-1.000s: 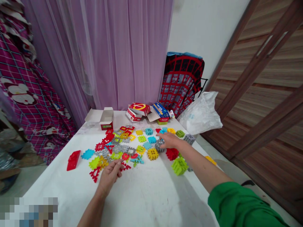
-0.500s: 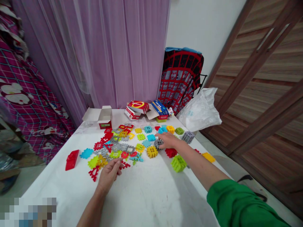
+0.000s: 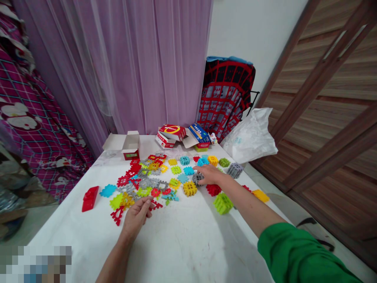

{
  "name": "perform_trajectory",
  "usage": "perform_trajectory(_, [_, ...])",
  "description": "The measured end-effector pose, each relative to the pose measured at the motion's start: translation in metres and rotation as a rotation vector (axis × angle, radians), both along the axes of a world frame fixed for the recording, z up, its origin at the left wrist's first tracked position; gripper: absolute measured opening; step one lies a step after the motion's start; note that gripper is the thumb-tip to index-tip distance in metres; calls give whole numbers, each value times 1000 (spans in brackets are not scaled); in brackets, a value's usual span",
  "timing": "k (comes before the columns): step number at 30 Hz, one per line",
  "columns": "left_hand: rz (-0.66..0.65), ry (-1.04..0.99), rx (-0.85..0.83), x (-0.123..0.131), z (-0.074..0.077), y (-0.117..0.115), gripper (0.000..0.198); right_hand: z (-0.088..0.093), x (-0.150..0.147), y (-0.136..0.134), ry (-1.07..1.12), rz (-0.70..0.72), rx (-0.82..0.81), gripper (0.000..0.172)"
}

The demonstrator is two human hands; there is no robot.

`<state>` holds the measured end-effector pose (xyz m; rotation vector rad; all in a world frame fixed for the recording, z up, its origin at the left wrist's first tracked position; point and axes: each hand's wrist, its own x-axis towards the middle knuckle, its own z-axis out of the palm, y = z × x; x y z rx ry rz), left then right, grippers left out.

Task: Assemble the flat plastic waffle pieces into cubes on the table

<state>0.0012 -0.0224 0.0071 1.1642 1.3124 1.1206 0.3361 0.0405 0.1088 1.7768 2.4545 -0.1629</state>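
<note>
Free lane on the bench (image 3: 182, 239): near edge up to the yellow block (image 3: 190, 189), between left hand (image 3: 138, 214) and lime-green cube (image 3: 223, 203). Farther left, a low pass hits the flat interlocking pieces (image 3: 144, 183). Far side: open carton (image 3: 131, 155), red box (image 3: 173, 131), blue box (image 3: 198, 133) in the way, gap between carton and red box; plastic bag (image 3: 250, 135) crowds the right.

White tbl (image 3: 176, 243) w/ plastic pcs + boxes
L side: red block (image 3: 90, 199) & blue flat pc (image 3: 108, 190), nr heap of overlapping multicol. flat pcs (image 3: 147, 183). R of heap: chunky stacks, incl. yellow stack (image 3: 190, 188), lime cube (image 3: 223, 203), grey block (image 3: 235, 170) nr R edge. Far end: open box (image 3: 131, 153), red ctn (image 3: 172, 132), blue ctn (image 3: 199, 133).
</note>
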Motion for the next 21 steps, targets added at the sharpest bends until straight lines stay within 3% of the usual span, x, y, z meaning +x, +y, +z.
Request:
perform_trajectory(9, [-16,-15,16,0,2,-1,62,2,-4,-2,-22,12,-12,70])
perform_trajectory(21, [6,3,17,0,-2,0,63,-5,-2,6,-79,52,-26,81])
